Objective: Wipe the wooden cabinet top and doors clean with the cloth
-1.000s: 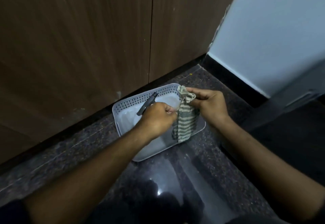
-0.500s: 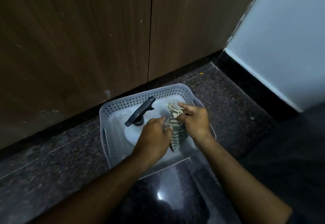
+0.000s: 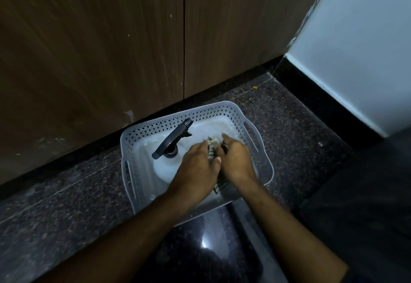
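A striped green-and-white cloth (image 3: 212, 147) is bunched between my two hands over a white perforated basket (image 3: 142, 140) on the floor. My left hand (image 3: 196, 169) grips the cloth from the left, my right hand (image 3: 236, 160) grips it from the right, and the two hands touch. Most of the cloth is hidden by my fingers; a strip shows below at the wrists. Two dark wooden cabinet doors (image 3: 93, 44) rise right behind the basket, with pale specks and smears on them.
A white spray bottle (image 3: 165, 167) with a black trigger head (image 3: 172, 140) lies in the basket left of my hands. The floor is dark speckled granite (image 3: 66, 205). A pale wall (image 3: 360, 49) with a black skirting stands to the right.
Both hands have come together and lowered into the basket, bunching the cloth that hung open between them a second ago. The view has tilted down and shifted right.
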